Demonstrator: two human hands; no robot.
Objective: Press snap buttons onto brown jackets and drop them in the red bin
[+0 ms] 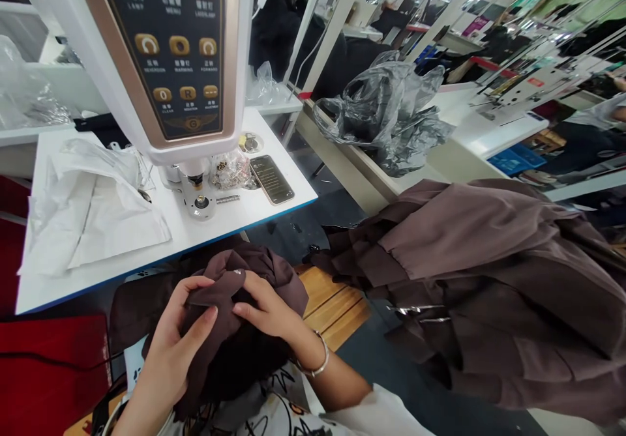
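A dark brown cloth (220,292) lies bunched over the lap, below the front edge of the white table (235,218). My left hand (180,338) grips its left side, thumb and fingers pinching a fold. My right hand (267,305) pinches the same cloth from the right, close to the left fingertips. The stretch between the hands is raised and folded. Beyond the hands stands a white machine with a button panel (180,51); its press head and small metal die (199,206) are over the table, with nothing lying on the die.
On the table are a white bag (98,208), a phone (272,180), a spring (227,199) and a bag of small metal parts (232,169). A large brown cloth pile (489,279) fills the right. A wooden bench (337,305) and grey plastic bags (386,110) show too.
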